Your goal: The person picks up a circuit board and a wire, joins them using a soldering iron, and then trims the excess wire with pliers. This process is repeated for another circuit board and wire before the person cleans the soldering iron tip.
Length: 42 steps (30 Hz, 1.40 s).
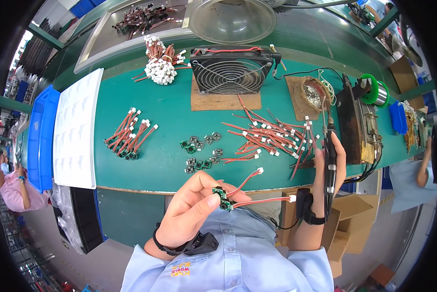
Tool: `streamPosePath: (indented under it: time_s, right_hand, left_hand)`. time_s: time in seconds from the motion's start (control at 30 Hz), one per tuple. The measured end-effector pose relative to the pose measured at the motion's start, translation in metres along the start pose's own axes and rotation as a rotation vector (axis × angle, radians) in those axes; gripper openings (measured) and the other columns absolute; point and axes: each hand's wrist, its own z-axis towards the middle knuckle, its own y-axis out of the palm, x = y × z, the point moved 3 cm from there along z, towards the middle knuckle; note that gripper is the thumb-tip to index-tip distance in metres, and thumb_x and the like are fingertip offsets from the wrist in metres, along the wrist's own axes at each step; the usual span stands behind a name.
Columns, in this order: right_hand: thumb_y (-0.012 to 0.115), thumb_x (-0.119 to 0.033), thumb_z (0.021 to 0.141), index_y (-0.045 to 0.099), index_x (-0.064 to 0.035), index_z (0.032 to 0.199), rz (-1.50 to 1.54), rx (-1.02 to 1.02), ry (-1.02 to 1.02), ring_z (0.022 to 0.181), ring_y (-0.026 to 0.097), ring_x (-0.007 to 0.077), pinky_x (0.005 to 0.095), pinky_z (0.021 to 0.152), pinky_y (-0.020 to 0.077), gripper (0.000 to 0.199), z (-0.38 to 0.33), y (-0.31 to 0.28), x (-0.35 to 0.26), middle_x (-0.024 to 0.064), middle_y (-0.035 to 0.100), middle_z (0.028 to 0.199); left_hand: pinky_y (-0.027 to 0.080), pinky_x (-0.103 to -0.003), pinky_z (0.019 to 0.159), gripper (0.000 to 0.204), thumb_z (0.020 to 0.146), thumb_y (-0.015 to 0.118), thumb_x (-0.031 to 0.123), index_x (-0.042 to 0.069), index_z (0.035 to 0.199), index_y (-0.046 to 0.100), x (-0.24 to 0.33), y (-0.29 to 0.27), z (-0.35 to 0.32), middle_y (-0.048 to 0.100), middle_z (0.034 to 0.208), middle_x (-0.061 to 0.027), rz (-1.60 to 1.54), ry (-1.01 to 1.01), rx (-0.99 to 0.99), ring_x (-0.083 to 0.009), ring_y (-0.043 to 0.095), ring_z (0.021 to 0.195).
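Note:
My left hand (185,210) pinches two small green circuit boards (224,203) between thumb and fingers, above the bench's near edge. From each board a red-and-white wire lead ends in a white plug, pointing right. My right hand (340,158) is wrapped round the black handle of a soldering iron (331,155), held upright. Its upper end is beside a round dish of solder scraps (315,93). Between my hands and the fan lie loose small boards (201,163) and a spread of loose wire leads (272,138). Left of them is a group of boards with leads attached (129,136).
A black fan (232,72) stands on cardboard at the back, beside a bundle of white-plugged leads (161,68). A white tray (77,129) and a blue bin (43,138) line the left. A solder spool (376,91) sits over a metal unit (357,126) at right. Other people work on both sides.

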Motion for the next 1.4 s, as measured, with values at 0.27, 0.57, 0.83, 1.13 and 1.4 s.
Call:
streamPosePath:
  time_s: [0.27, 0.57, 0.83, 1.13, 1.4]
  right_hand:
    - [0.072, -0.033, 0.078, 0.059, -0.0035, 0.113, 0.489, 0.008, -0.179, 0.075, 0.059, 0.0151, 0.0364, 0.082, 0.0389, 0.047, -0.049, -0.027, -0.042, 0.0068, 0.065, 0.087]
    - [0.071, -0.045, 0.074, 0.067, -0.0084, 0.089, 0.473, -0.419, -0.478, 0.051, 0.058, 0.0124, 0.0334, 0.073, 0.0334, 0.040, -0.067, -0.047, -0.065, -0.0015, 0.063, 0.060]
    - [0.072, -0.044, 0.073, 0.068, -0.0094, 0.091, 0.442, -0.451, -0.500, 0.053, 0.059, 0.0115, 0.0323, 0.072, 0.0328, 0.039, -0.068, -0.048, -0.066, -0.0026, 0.064, 0.062]
    - [0.072, -0.043, 0.073, 0.068, -0.0092, 0.091, 0.417, -0.483, -0.497, 0.054, 0.059, 0.0120, 0.0327, 0.073, 0.0337, 0.038, -0.068, -0.049, -0.068, -0.0025, 0.064, 0.063]
    - [0.072, -0.044, 0.073, 0.068, -0.0090, 0.091, 0.404, -0.469, -0.510, 0.052, 0.058, 0.0125, 0.0329, 0.074, 0.0343, 0.040, -0.068, -0.049, -0.067, -0.0027, 0.064, 0.061]
  left_hand:
    - [0.043, -0.037, 0.090, 0.006, 0.094, 0.046, 0.006, 0.001, 0.096, 0.048, 0.004, -0.010, -0.001, 0.062, 0.103, -0.0178, 0.272, 0.039, 0.004, -0.0225, 0.060, 0.100]
    - [0.040, -0.040, 0.094, 0.004, 0.091, 0.047, 0.005, 0.002, 0.092, 0.045, 0.003, -0.015, 0.002, 0.062, 0.103, -0.0184, 0.610, -0.014, -0.002, -0.0238, 0.064, 0.096]
    - [0.045, -0.038, 0.088, 0.006, 0.091, 0.048, 0.005, 0.000, 0.092, 0.044, 0.002, -0.016, 0.000, 0.059, 0.106, -0.0180, 0.665, -0.011, -0.010, -0.0253, 0.064, 0.096]
    - [0.042, -0.037, 0.089, 0.007, 0.091, 0.049, 0.006, 0.000, 0.092, 0.045, 0.004, -0.016, 0.001, 0.060, 0.104, -0.0175, 0.725, 0.021, -0.017, -0.0228, 0.063, 0.096]
    - [0.043, -0.037, 0.088, 0.008, 0.091, 0.049, 0.007, 0.001, 0.091, 0.045, 0.004, -0.015, 0.002, 0.061, 0.104, -0.0181, 0.872, 0.087, -0.074, -0.0216, 0.063, 0.095]
